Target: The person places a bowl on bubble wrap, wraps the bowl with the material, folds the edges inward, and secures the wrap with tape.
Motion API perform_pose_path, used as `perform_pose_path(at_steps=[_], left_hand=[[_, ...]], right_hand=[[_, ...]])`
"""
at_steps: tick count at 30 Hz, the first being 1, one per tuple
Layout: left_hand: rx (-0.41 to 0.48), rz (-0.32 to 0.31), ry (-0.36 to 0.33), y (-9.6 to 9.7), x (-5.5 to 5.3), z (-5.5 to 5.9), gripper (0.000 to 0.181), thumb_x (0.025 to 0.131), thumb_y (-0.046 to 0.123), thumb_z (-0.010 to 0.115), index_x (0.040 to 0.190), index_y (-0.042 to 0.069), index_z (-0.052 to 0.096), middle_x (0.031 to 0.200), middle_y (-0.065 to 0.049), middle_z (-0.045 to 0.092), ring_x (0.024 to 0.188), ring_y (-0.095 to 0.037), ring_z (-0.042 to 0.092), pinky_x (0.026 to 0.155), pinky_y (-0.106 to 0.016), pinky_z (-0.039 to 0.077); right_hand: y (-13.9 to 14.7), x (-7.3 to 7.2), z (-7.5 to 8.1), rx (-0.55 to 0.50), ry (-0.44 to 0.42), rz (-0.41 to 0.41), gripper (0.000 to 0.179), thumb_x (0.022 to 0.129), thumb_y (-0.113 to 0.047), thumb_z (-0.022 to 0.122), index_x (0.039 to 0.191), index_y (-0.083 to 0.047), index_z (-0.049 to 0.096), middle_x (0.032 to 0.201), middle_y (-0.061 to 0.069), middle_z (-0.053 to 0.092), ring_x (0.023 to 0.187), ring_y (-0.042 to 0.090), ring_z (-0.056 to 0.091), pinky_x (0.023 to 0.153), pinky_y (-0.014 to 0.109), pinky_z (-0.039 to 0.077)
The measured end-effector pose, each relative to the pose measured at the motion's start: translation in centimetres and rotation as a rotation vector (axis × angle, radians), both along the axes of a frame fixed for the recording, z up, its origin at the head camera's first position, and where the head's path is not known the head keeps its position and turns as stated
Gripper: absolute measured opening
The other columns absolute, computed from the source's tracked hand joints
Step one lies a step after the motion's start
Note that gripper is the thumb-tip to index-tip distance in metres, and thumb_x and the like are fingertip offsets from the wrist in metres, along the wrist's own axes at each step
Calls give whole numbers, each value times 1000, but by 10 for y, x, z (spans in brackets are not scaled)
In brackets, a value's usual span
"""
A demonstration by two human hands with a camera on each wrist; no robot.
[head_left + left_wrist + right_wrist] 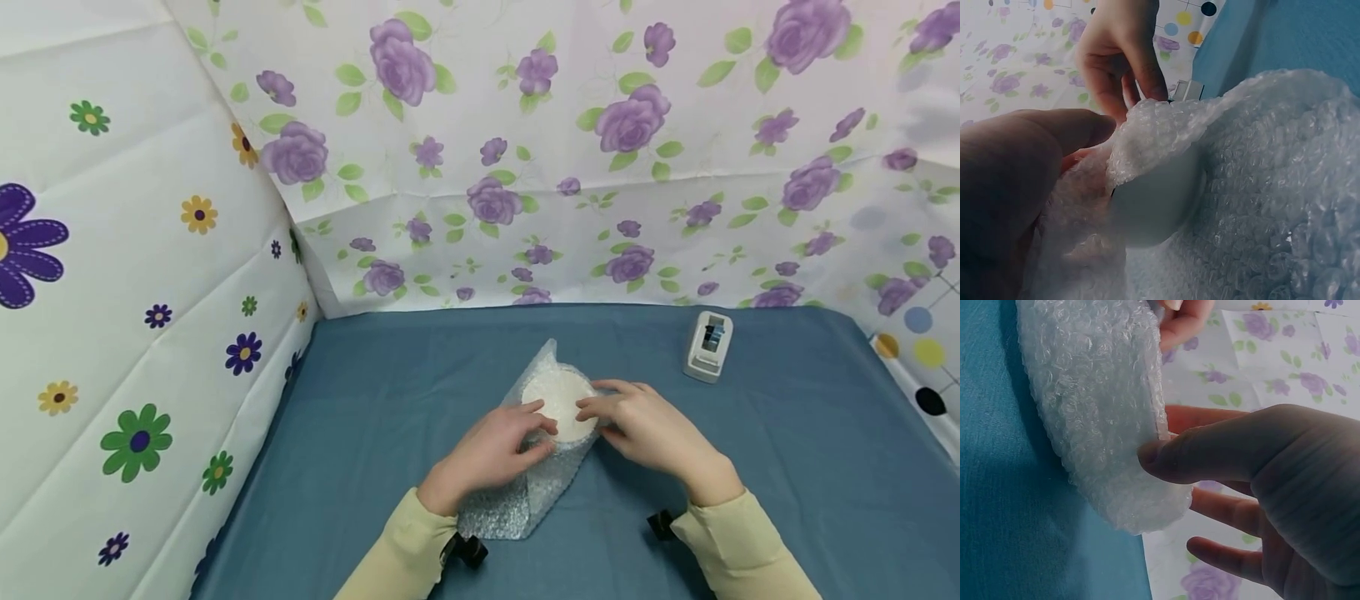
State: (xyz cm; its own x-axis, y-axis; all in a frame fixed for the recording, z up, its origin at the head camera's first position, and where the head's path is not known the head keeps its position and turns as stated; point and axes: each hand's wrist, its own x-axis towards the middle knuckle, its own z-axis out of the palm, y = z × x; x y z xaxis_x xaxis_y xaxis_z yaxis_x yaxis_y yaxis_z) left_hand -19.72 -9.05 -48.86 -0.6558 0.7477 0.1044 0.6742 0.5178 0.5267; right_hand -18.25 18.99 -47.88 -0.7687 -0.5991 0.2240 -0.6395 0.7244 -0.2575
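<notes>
Blue cloth meets a purple-flowered backdrop, left hand and right hand both pinching bubble wrap

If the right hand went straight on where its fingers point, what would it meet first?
The right hand would probably meet the bubble wrap around the round white item first; exact depth is unclear.

Bubble wrap is glossy, knobbly plastic; the tablecloth (faintly creased) looks matt.

In the left-wrist view, bubble wrap partly hides your pale round object, and the edge crops your left hand. The white holder has dark contents too small to identify.
</notes>
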Motion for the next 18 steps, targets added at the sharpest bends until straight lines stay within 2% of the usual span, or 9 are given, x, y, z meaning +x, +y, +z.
perform_pose_path(at_steps=[2, 5, 8, 12, 18], left_hand=[[-41, -6, 21, 1, 1, 0, 29, 111, 35, 63, 130, 17, 76, 135, 3, 72, 151, -24, 47, 116, -46, 46], [-81, -17, 37, 1, 3, -2, 31, 111, 38, 63, 131, 18, 74, 133, 5, 72, 156, -25, 39, 123, -50, 37], [-94, -17, 50, 2, 4, -3, 30, 112, 40, 60, 130, 20, 73, 131, 6, 72, 157, -25, 37, 124, -51, 35], [-87, -2, 39, 4, 5, -4, 33, 114, 43, 52, 127, 20, 72, 129, 5, 72, 158, -26, 35, 124, -55, 34], [-137, 21, 23, 6, 8, -7, 46, 115, 51, 42, 129, 20, 73, 136, 6, 70, 159, -24, 33, 124, -57, 33]], right_hand=[[0, 0, 1, -19, 10, -12, 40, 87, 0, 87, 121, -19, 80, 124, 1, 76, 136, 37, 60, 102, 63, 52], [-3, 0, 3, -41, 20, -23, 38, 87, 3, 85, 119, -17, 79, 118, 0, 77, 135, 37, 61, 101, 63, 53], [-6, 0, 4, -63, 13, -16, 36, 91, 8, 76, 118, -14, 79, 117, -2, 76, 137, 38, 60, 103, 64, 52], [-10, 1, 3, -64, -3, 1, 43, 93, 12, 63, 121, -15, 80, 122, -3, 77, 142, 36, 56, 109, 63, 48], [-16, 5, -2, 4, 22, 37, 47, 94, 15, 62, 124, -16, 82, 134, 1, 74, 148, 38, 48, 116, 63, 41]])
